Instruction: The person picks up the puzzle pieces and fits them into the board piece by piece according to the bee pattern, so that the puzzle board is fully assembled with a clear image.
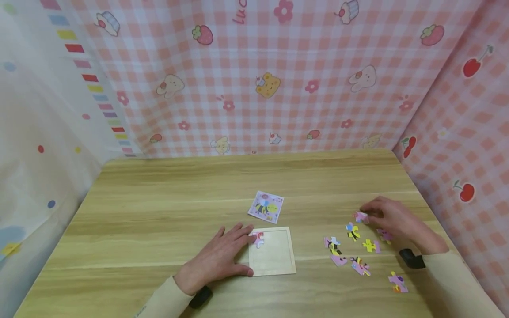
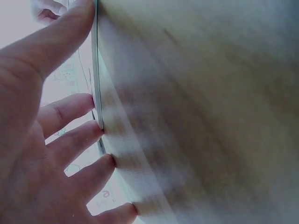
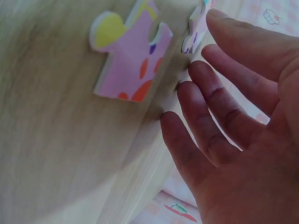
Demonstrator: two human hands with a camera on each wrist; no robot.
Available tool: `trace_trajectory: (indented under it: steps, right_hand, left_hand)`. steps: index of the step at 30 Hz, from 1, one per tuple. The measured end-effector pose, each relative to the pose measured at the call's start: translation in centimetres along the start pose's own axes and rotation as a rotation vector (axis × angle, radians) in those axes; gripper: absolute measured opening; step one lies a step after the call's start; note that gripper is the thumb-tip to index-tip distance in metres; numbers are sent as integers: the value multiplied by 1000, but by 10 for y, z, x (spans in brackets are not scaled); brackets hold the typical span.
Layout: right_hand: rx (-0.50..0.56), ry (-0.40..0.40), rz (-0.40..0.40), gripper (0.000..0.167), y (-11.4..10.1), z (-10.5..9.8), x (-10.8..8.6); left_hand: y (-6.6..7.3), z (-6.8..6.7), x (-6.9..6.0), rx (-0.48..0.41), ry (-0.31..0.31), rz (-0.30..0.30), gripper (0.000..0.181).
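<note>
A shallow wooden puzzle tray lies in the middle of the table with one pink piece in its upper left corner. My left hand rests at the tray's left side, thumb at the lower edge and a fingertip by the piece; its fingers are spread in the left wrist view. At the right, my right hand is beside a pink piece, fingertips close to the table. The right wrist view shows its fingers slightly bent, near a piece, with a larger pink piece lying apart.
A picture card with a bee lies behind the tray. Several loose pieces, such as a yellow one and a blue and yellow one, are scattered on the right; another lies nearer the front. Patterned curtains enclose the back and sides.
</note>
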State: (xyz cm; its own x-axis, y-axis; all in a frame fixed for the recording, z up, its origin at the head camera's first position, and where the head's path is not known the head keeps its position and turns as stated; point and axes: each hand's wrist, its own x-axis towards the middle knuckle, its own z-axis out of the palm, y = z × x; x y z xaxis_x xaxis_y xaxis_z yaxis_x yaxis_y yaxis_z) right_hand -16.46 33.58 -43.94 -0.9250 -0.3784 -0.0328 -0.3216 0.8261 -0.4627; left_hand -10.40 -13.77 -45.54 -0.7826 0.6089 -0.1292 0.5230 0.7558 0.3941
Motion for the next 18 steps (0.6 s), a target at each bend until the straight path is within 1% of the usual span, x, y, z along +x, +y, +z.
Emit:
trace_trajectory:
  steps: [6, 13, 18]
  right_hand:
    - [-6, -1, 43, 24, -1, 1, 0]
    - [-14, 6, 55, 22, -1, 5, 1]
    - [2, 4, 68, 18, -2, 5, 1]
  left_hand:
    - [0, 0, 2, -2, -11, -4, 83]
    - [0, 0, 1, -8, -14, -8, 83]
    - [1, 0, 0, -7, -10, -4, 83]
